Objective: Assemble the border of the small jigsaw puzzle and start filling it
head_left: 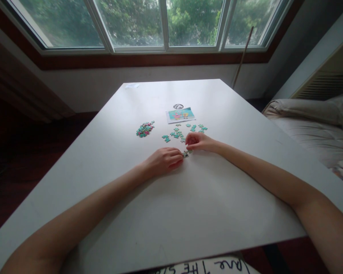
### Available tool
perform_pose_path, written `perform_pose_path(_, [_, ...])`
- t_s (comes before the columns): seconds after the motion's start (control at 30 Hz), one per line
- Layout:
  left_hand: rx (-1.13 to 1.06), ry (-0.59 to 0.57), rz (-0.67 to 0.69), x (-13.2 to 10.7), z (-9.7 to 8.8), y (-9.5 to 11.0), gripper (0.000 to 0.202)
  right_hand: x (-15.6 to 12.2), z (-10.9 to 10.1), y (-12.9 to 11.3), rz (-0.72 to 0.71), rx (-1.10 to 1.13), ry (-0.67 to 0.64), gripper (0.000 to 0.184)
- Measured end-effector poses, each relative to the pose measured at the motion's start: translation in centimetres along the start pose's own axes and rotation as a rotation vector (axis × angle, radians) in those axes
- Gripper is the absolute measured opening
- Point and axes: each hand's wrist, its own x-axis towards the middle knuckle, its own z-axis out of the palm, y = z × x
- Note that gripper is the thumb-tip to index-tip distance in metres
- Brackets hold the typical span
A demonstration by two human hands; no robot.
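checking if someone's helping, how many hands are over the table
2: the left hand at the small cluster of puzzle pieces, the right hand by it, near the scattered pieces. No other hand shows.

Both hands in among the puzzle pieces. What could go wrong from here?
1. The right hand sits right by the scattered green pieces, so a sweep of it might push some out of place.
2. The left hand has its fingertips at the small cluster between the hands; a nudge could shift it.
3. In the heap, pieces overlap, so one might be hard to spot.
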Motion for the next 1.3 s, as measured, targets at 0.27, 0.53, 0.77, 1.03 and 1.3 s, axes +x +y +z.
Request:
perform_pose_path(0.27, [-0.016, 0.014, 0.008, 0.1, 0.0, 0.1, 0.019, -0.1, -0.2, -0.1, -0.018, -0.200, -0.084, 0.017])
perform_pose_path(0.53, [0.025, 0.012, -0.005, 0.3, 0.1, 0.0, 0.020, -0.3, 0.5, 0.4, -0.146, -0.498, -0.030, 0.008])
perform_pose_path(0.77, [0.007, 0.022, -0.010, 0.5, 0.0, 0.1, 0.021, -0.5, 0.9, 0.6, -0.214, -0.601, 0.009, 0.007])
perform_pose_path(1.03, [-0.008, 0.016, -0.008, 0.3, 0.1, -0.2, 0.020, -0.7, 1.2, 0.6, -0.207, -0.670, 0.045, 0.006])
perform_pose_path(1.3, [0.007, 0.031, 0.003, 0.3, 0.0, -0.2, 0.019, -0.8, 1.4, 0.2, -0.201, -0.692, 0.032, 0.008])
